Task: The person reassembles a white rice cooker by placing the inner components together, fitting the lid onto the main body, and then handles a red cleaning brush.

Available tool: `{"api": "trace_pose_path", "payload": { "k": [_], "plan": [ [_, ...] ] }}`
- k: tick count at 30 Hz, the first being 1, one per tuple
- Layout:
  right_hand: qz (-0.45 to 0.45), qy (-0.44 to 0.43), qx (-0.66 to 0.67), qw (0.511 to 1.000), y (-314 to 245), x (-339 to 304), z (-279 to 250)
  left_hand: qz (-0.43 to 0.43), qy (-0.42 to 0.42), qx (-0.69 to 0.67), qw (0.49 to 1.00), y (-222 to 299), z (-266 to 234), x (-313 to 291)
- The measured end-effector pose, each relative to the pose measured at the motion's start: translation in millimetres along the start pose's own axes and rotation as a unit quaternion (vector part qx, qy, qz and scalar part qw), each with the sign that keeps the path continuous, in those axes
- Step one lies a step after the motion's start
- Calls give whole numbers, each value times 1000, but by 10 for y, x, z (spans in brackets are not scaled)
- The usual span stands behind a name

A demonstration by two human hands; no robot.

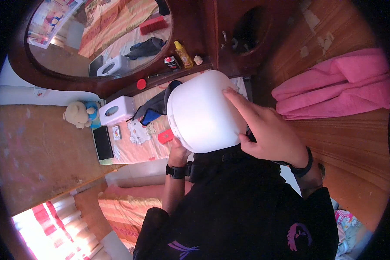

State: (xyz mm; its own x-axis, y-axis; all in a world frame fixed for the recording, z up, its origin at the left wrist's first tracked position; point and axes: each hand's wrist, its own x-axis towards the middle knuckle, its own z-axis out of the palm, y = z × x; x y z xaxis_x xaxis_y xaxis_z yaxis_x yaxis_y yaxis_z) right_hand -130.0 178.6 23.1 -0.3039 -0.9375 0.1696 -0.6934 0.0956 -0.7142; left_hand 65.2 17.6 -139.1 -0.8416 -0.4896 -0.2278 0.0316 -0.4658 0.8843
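Between my two hands, tilted on its side above the dressing table (pixel 125 151), is a large white drum-shaped object (pixel 207 112) with rounded edges and a narrower rim at its left. My left hand (pixel 177 152) grips that rim from below, its fingers partly hidden behind the object. On the opposite side, my right hand (pixel 266 128) presses against the rounded end with fingers and thumb spread around it. A red flat item (pixel 165 136) lies on the tablecloth beside my left hand. Just behind the white object is a dark grey and blue cloth item (pixel 154 108).
A white tissue box (pixel 117 110), a black tablet-like slab (pixel 102 143) and a plush toy (pixel 80 113) sit at the left. Below the oval mirror (pixel 99 39) stand a yellow bottle (pixel 183 54), a dark bottle (pixel 171 63) and a red lid (pixel 141 83). A pink towel (pixel 333 86) hangs at right.
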Motion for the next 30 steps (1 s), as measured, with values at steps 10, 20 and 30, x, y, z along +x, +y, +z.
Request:
{"api": "trace_pose_path", "payload": {
  "k": [10,20,30],
  "plan": [
    [75,-17,44,996,-8,12,7,-20,-45,-141,989,152,158,34],
    [118,-8,87,989,-9,-42,63,-20,-7,-38,999,402,385,73],
    [38,-14,116,992,57,-25,-34,-22,10,-35,999,313,338,109]
  ]
}}
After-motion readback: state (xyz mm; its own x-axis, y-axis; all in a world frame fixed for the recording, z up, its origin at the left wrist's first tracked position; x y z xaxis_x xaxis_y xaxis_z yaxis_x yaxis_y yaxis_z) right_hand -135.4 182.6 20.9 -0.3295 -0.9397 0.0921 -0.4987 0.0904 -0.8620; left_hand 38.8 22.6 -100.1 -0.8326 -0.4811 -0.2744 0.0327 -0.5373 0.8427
